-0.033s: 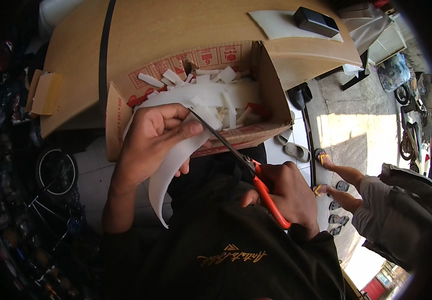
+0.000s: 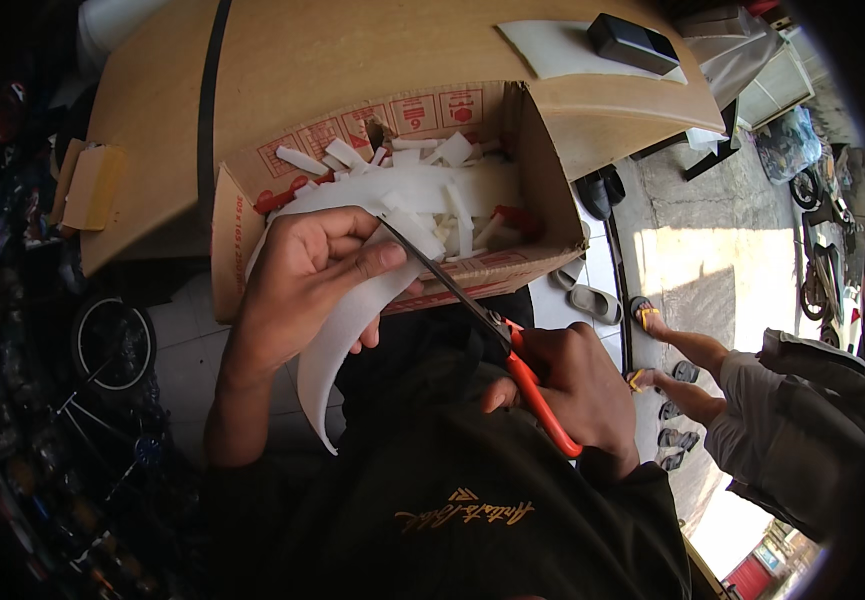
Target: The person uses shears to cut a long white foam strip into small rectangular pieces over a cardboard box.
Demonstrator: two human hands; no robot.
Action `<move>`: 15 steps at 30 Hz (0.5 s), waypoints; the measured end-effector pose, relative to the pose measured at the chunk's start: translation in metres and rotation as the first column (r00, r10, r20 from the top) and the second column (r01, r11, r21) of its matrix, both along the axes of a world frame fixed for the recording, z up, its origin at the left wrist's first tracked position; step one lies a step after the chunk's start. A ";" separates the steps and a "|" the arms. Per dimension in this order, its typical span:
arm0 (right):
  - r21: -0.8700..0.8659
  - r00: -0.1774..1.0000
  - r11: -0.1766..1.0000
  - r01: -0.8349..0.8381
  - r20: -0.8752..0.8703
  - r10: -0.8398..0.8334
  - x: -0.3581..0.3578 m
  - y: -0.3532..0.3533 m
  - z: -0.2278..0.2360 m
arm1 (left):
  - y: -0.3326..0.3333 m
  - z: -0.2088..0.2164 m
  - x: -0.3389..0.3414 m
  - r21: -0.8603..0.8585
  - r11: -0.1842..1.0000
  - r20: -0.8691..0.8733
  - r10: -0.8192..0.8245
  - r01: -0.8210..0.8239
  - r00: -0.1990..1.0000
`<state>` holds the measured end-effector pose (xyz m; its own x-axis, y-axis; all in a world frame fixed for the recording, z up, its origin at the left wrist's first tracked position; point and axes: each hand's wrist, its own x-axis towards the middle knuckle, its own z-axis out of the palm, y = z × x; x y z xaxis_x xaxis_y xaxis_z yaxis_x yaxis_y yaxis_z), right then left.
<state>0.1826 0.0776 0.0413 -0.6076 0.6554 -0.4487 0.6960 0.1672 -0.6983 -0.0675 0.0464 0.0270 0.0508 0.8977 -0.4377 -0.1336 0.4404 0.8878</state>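
My left hand (image 2: 307, 275) pinches a white foam strip (image 2: 337, 335) between thumb and fingers; its curved tail hangs toward my lap. My right hand (image 2: 572, 385) grips scissors (image 2: 539, 400) with red handles and dark blades. The blades look closed or nearly so, running up to the foam beside my left thumb and fingertips. Just beyond my hands stands an open cardboard box (image 2: 542, 150) with red print. Inside it lie several small white foam pieces (image 2: 302, 160), a larger white foam sheet (image 2: 487, 185) and something red. My left hand covers part of the box's near rim.
A brown table or board (image 2: 352, 45) lies beyond the box, with a dark box-shaped device (image 2: 634, 45) on a white sheet. A small yellow carton (image 2: 92, 190) stands left. Slippers (image 2: 594, 303) lie on the floor at right, near another person's legs (image 2: 687, 350). A wheel (image 2: 112, 343) is lower left.
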 end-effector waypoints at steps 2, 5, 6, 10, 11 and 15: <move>-0.001 1.000 1.000 0.021 0.003 -0.021 -0.001 -0.001 -0.002 | 0.000 0.000 -0.001 0.012 1.000 -0.003 -0.006 0.006 1.000; 0.094 0.999 0.995 0.042 -0.018 -0.040 0.001 -0.004 -0.007 | -0.002 0.003 -0.002 0.002 0.999 0.014 -0.036 0.036 0.999; 0.074 0.997 0.995 0.071 0.002 -0.072 0.000 -0.005 -0.007 | -0.002 0.005 -0.004 -0.007 0.999 0.024 -0.047 0.047 0.999; -0.090 0.986 0.988 0.128 0.118 -0.117 -0.002 -0.001 -0.004 | -0.005 0.004 -0.009 -0.036 0.998 0.012 -0.043 0.043 0.999; -0.153 0.982 0.980 0.128 0.155 -0.104 -0.003 0.001 -0.002 | -0.005 0.004 -0.009 -0.038 0.999 0.012 -0.033 0.033 0.999; -0.078 0.995 0.994 0.072 -0.063 -0.077 0.006 -0.002 -0.008 | -0.003 0.011 -0.009 -0.041 0.999 -0.011 -0.026 0.025 1.000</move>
<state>0.1889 0.0758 0.0329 -0.5881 0.6659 -0.4591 0.6567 0.0617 -0.7516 -0.0767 0.0432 0.0375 0.0681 0.8774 -0.4750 -0.1118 0.4798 0.8702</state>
